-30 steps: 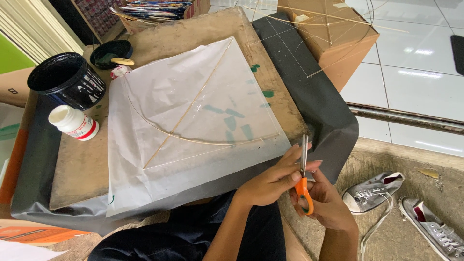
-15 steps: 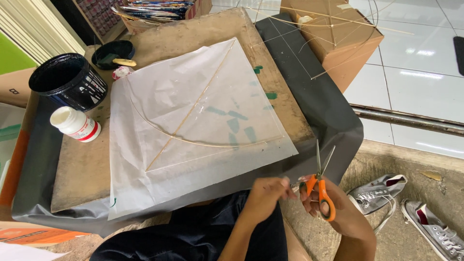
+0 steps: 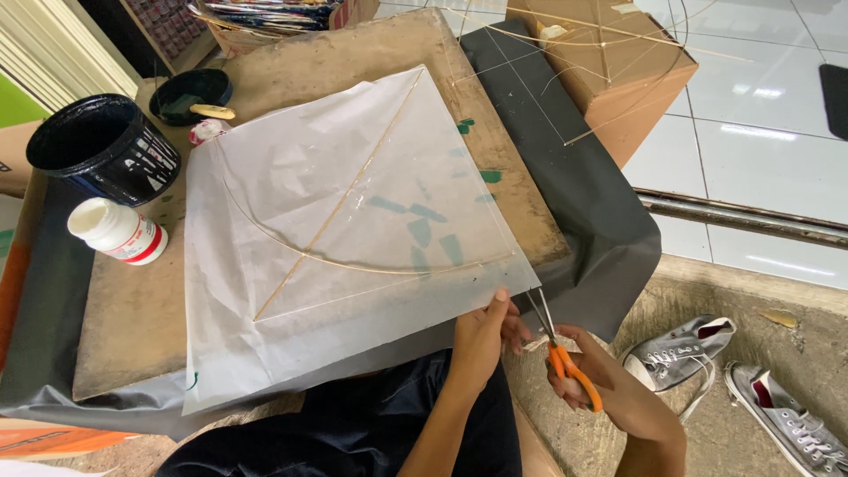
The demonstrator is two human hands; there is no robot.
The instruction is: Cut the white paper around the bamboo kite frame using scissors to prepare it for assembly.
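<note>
A square sheet of thin translucent paper (image 3: 353,221) lies on a worn wooden board (image 3: 132,318), with a thin bamboo spine and a curved bamboo bow (image 3: 353,263) under it. My left hand (image 3: 481,340) pinches the sheet's near right corner at the board's edge. My right hand (image 3: 587,375) holds orange-handled scissors (image 3: 556,349), blades slightly apart and pointing up at that same corner. A small paper scrap hangs between my two hands.
A black bucket (image 3: 102,146), a white glue bottle (image 3: 119,231) and a dark dish (image 3: 190,93) stand at the board's left. Black plastic sheeting (image 3: 574,185) drapes the right side. A cardboard box (image 3: 609,71) with bamboo frames sits behind. Grey sneakers (image 3: 680,353) lie on the floor.
My hands and the scissors moved from off the board's edge up to the sheet's near right corner. My left hand took hold of the paper there.
</note>
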